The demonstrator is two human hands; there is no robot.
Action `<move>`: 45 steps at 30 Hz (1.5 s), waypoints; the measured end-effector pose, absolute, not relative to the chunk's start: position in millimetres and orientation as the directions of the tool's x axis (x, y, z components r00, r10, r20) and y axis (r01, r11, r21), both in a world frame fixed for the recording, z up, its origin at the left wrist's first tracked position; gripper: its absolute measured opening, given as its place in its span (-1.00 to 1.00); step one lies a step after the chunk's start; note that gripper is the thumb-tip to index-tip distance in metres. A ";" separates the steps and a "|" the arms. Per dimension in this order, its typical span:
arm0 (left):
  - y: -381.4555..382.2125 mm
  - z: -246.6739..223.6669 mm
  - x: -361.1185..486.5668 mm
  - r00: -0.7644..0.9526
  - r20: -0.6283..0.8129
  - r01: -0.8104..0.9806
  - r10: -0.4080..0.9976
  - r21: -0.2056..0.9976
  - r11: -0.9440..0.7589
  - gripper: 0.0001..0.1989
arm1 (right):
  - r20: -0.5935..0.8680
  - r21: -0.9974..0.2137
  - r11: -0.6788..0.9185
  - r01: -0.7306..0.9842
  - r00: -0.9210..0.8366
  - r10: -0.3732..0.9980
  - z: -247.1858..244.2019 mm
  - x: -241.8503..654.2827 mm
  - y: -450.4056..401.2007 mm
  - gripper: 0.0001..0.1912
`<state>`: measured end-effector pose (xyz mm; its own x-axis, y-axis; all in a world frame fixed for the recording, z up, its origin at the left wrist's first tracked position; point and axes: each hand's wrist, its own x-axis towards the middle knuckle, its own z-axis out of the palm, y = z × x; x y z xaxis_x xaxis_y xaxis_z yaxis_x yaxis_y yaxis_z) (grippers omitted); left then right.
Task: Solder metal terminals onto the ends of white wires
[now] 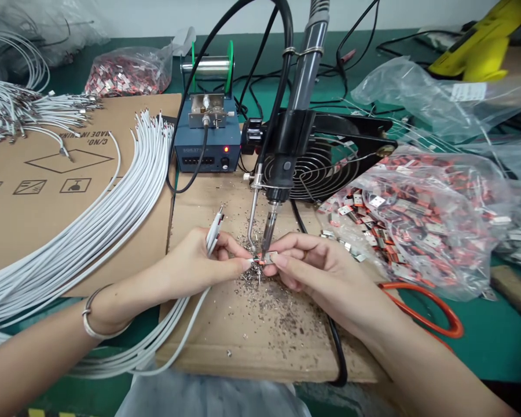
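- Pretty sure I'm looking at an electronics soldering workshop
- Soldering station (207, 142) with its red light on, solder spool (207, 66) right behind it
- Soldering iron (282, 174) hangs over a wooden board (243, 347) covered in solder scraps
- Small fan (316, 174) beside it
- Bags of red-and-silver connectors (421, 231) and loads of white cables (91, 226) piled on the green-matted surface (495, 324)

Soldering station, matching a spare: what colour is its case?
The soldering station is dark blue, shown best in the head view.
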<state>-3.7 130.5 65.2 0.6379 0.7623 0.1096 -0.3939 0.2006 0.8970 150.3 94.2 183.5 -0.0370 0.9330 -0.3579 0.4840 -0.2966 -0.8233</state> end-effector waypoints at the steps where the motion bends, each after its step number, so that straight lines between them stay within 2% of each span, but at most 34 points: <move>1: 130.4 65.4 -3.8 0.636 0.111 -0.402 0.764 0.892 0.205 -0.80 | -0.363 -0.822 -0.298 0.486 -0.043 0.931 184.0 150.5 93.6 -0.84; 6: 130.1 65.0 -3.9 0.646 0.110 -0.417 0.756 0.880 0.229 -0.80 | -0.384 -0.818 -0.312 0.483 -0.057 0.921 184.6 150.8 93.6 -0.87; 14: 131.4 65.8 -4.4 0.653 0.102 -0.394 0.750 0.892 0.221 -0.81 | -0.390 -0.798 -0.327 0.506 -0.020 0.920 184.8 149.9 95.2 -0.75; 45: 128.3 65.2 -6.8 0.669 0.077 -0.362 0.739 0.903 0.233 -0.76 | -0.376 -0.769 -0.292 0.569 -0.033 0.926 184.4 152.5 93.3 -0.74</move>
<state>-6.8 128.3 65.2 0.6690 0.7393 0.0770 -0.3619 0.2335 0.9025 152.5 93.3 184.4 -0.0330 0.9260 -0.3762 0.5691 -0.2920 -0.7687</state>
